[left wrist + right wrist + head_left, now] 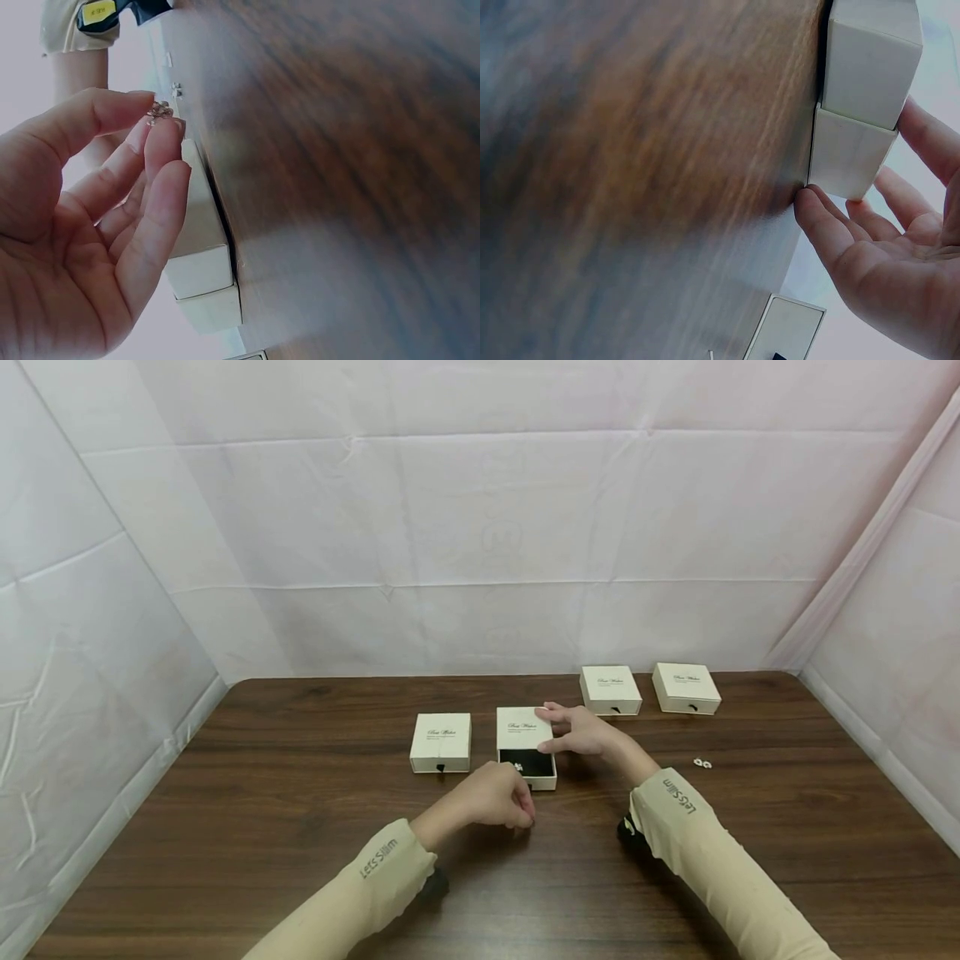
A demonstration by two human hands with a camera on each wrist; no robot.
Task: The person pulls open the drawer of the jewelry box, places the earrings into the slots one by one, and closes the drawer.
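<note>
Head view: nearest the camera, two beige sleeves reach in over a dark wooden table. The left hand hovers just in front of the open box, fingers curled together at the tips. The right hand grasps the sleeve of the open box from its right side, thumb and fingers pinching it. The drawer of this box is pulled out toward the person and shows a black lining with one small pale earring lying in it. A closed box sits just left of it; two more closed boxes stand near the far edge, to the right. A pair of small studs lies on bare wood right of the right hand. Wide open table remains in front and to the left; white sheeting walls close in on three sides. Left wrist view: thumb and fingertips pinch a tiny sparkly earring, held beside the open box. Right wrist view: the right hand grips the open box at its end, fingers on both sides; another closed box shows at the bottom edge.
</note>
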